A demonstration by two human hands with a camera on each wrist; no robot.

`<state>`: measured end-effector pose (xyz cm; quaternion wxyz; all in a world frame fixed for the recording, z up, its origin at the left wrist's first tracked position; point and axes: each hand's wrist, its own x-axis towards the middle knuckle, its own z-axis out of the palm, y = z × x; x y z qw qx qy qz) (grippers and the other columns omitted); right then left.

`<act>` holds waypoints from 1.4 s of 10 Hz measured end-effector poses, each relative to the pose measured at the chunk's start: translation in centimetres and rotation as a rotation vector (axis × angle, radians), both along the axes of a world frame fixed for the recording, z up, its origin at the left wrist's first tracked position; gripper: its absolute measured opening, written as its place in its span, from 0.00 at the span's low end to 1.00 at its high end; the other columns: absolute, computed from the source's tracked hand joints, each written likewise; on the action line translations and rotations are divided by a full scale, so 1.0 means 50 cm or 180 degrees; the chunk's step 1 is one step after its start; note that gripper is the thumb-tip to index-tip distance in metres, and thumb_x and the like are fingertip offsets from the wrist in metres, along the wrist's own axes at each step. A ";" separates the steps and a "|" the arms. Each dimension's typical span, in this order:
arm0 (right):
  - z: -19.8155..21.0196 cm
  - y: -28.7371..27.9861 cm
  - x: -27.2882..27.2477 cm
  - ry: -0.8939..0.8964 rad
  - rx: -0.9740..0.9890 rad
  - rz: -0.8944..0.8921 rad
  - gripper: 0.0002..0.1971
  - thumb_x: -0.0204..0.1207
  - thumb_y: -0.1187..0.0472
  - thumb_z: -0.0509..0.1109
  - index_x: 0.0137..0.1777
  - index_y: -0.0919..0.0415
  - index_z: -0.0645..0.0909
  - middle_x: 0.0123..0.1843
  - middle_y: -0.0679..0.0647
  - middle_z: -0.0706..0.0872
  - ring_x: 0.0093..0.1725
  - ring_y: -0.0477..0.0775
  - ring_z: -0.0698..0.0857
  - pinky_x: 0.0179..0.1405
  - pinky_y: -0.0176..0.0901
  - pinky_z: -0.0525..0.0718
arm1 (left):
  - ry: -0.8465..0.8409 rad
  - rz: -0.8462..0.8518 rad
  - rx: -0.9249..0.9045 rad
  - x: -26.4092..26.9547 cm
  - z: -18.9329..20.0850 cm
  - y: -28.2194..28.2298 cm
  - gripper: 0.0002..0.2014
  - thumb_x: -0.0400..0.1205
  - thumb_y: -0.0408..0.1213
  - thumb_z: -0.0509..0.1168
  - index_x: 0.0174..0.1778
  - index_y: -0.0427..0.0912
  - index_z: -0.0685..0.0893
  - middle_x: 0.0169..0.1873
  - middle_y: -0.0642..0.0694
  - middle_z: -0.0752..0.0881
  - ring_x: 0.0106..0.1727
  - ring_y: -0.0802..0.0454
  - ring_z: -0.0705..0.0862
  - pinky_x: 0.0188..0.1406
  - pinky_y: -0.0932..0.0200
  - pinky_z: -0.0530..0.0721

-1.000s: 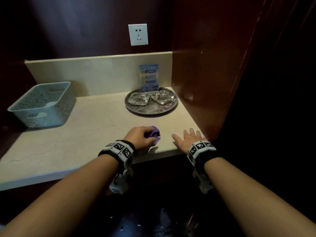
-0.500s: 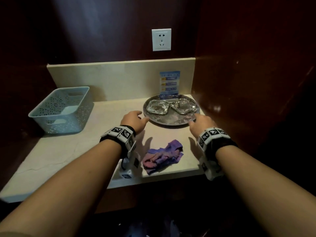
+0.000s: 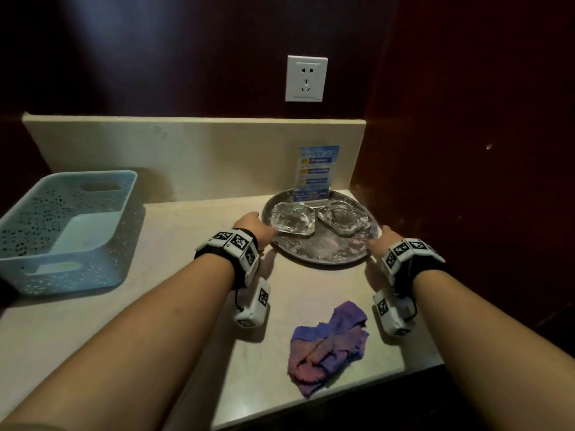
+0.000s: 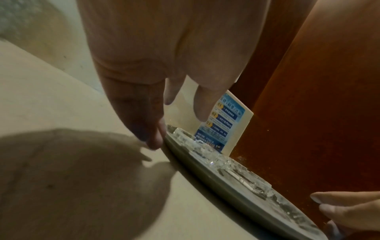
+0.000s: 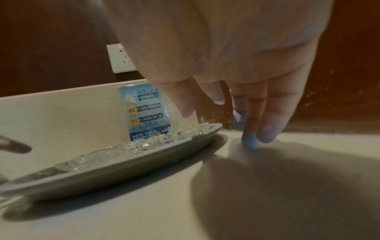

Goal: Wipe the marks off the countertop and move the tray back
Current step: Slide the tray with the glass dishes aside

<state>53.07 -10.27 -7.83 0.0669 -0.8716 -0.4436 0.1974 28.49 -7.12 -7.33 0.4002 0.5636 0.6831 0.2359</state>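
Cream stone bench: both hands' straight fingers flank the round grey metal tray, gripping nothing.

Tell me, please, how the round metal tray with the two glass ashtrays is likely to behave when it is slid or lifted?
The tray looks smooth and shallow, so it would probably slide easily. The two glass ashtrays lie loose and may skate or clink. The upright card at the back could tip.
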 end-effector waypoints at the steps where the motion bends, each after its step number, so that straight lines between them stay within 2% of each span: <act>1: -0.008 0.014 -0.001 0.0090 -0.0039 -0.0003 0.25 0.84 0.56 0.59 0.76 0.70 0.64 0.75 0.67 0.74 0.71 0.67 0.77 0.66 0.52 0.76 | 0.0073 -0.0083 -0.0125 0.007 -0.013 0.018 0.26 0.79 0.39 0.67 0.72 0.34 0.72 0.60 0.35 0.84 0.56 0.37 0.86 0.58 0.45 0.87; 2: -0.016 0.027 0.010 0.0333 0.0174 0.0006 0.22 0.83 0.65 0.61 0.75 0.72 0.67 0.75 0.68 0.74 0.73 0.67 0.75 0.69 0.51 0.74 | 0.0100 -0.0103 -0.0136 0.015 -0.023 0.028 0.23 0.79 0.37 0.66 0.69 0.31 0.75 0.59 0.33 0.84 0.56 0.37 0.86 0.58 0.44 0.86; 3: -0.020 0.035 0.017 0.0521 0.0297 -0.0010 0.21 0.82 0.68 0.61 0.74 0.74 0.70 0.74 0.69 0.75 0.73 0.66 0.75 0.67 0.50 0.75 | 0.0168 -0.0111 -0.0090 0.022 -0.025 0.026 0.15 0.79 0.36 0.65 0.60 0.34 0.81 0.52 0.37 0.86 0.55 0.38 0.86 0.56 0.49 0.86; 4: -0.017 0.048 0.018 0.0646 0.0337 0.0066 0.21 0.82 0.68 0.61 0.73 0.74 0.71 0.74 0.69 0.75 0.73 0.66 0.75 0.67 0.49 0.75 | 0.0145 -0.0085 -0.0044 0.030 -0.035 0.026 0.11 0.78 0.39 0.65 0.52 0.37 0.84 0.50 0.37 0.89 0.51 0.38 0.87 0.55 0.47 0.87; 5: -0.022 0.055 0.026 0.0715 0.0314 0.0098 0.20 0.82 0.69 0.61 0.72 0.74 0.72 0.73 0.69 0.76 0.73 0.66 0.76 0.66 0.49 0.76 | 0.0125 -0.0084 -0.0042 0.032 -0.029 0.017 0.06 0.79 0.39 0.65 0.45 0.40 0.82 0.47 0.39 0.88 0.51 0.38 0.87 0.53 0.49 0.86; 6: -0.026 0.065 0.035 0.0863 0.0341 0.0158 0.20 0.82 0.69 0.61 0.73 0.74 0.72 0.73 0.69 0.76 0.73 0.66 0.76 0.64 0.49 0.77 | 0.0141 -0.0114 -0.0032 0.037 -0.021 0.011 0.02 0.78 0.36 0.65 0.44 0.42 0.80 0.46 0.39 0.86 0.52 0.38 0.87 0.57 0.47 0.86; 7: -0.029 0.069 0.041 0.0858 0.0263 0.0218 0.20 0.82 0.68 0.60 0.73 0.74 0.72 0.73 0.69 0.76 0.73 0.66 0.75 0.58 0.46 0.75 | 0.0195 -0.0204 0.0033 0.044 -0.022 0.009 0.09 0.78 0.37 0.65 0.51 0.39 0.85 0.50 0.37 0.88 0.52 0.39 0.87 0.57 0.47 0.86; 8: -0.032 0.069 0.047 0.0856 0.0255 0.0282 0.20 0.82 0.69 0.60 0.73 0.74 0.72 0.73 0.69 0.76 0.74 0.65 0.75 0.51 0.39 0.69 | 0.0189 -0.0285 0.0164 0.049 -0.019 0.007 0.04 0.81 0.35 0.62 0.44 0.42 0.82 0.47 0.41 0.85 0.49 0.44 0.82 0.53 0.53 0.81; 9: -0.036 0.068 0.050 0.0781 0.0374 0.0359 0.16 0.82 0.67 0.61 0.68 0.71 0.77 0.67 0.68 0.80 0.67 0.66 0.80 0.50 0.42 0.72 | 0.0043 -0.0263 0.0341 0.056 0.007 -0.031 0.12 0.81 0.31 0.62 0.61 0.37 0.79 0.58 0.37 0.84 0.53 0.47 0.79 0.55 0.58 0.73; 10: -0.039 0.066 0.052 0.0604 0.0632 0.0372 0.07 0.80 0.67 0.61 0.42 0.64 0.79 0.44 0.62 0.81 0.48 0.58 0.77 0.41 0.44 0.72 | 0.0007 -0.0173 0.0338 0.053 -0.001 -0.024 0.15 0.80 0.31 0.64 0.64 0.38 0.79 0.62 0.38 0.84 0.62 0.42 0.81 0.60 0.56 0.75; 11: -0.035 0.054 0.050 0.0636 0.0733 0.0401 0.15 0.79 0.68 0.61 0.31 0.56 0.67 0.39 0.57 0.76 0.48 0.56 0.75 0.46 0.42 0.69 | -0.0212 0.0013 0.0347 0.045 -0.012 -0.020 0.18 0.77 0.30 0.66 0.64 0.42 0.80 0.61 0.40 0.86 0.61 0.42 0.83 0.59 0.56 0.77; 12: -0.029 0.047 0.037 0.0652 0.0844 0.0507 0.11 0.78 0.66 0.63 0.59 0.61 0.80 0.62 0.64 0.84 0.60 0.64 0.83 0.56 0.46 0.77 | -0.0288 0.0118 0.0398 0.025 -0.024 -0.025 0.19 0.76 0.29 0.67 0.64 0.44 0.80 0.58 0.42 0.87 0.60 0.42 0.84 0.62 0.53 0.80; 13: -0.017 0.044 0.013 0.0637 0.0849 0.0674 0.20 0.79 0.66 0.63 0.71 0.61 0.76 0.66 0.64 0.83 0.64 0.66 0.82 0.55 0.44 0.76 | -0.0363 0.0198 0.0483 0.001 -0.027 -0.030 0.19 0.76 0.29 0.67 0.62 0.46 0.81 0.57 0.42 0.88 0.57 0.42 0.85 0.64 0.48 0.82; 14: -0.005 0.054 -0.024 0.0693 0.0850 0.0813 0.20 0.77 0.63 0.64 0.69 0.59 0.77 0.65 0.63 0.84 0.62 0.65 0.83 0.61 0.49 0.80 | -0.0518 0.0379 0.0666 -0.035 -0.011 -0.045 0.15 0.75 0.30 0.67 0.55 0.51 0.82 0.52 0.44 0.88 0.54 0.43 0.86 0.62 0.46 0.84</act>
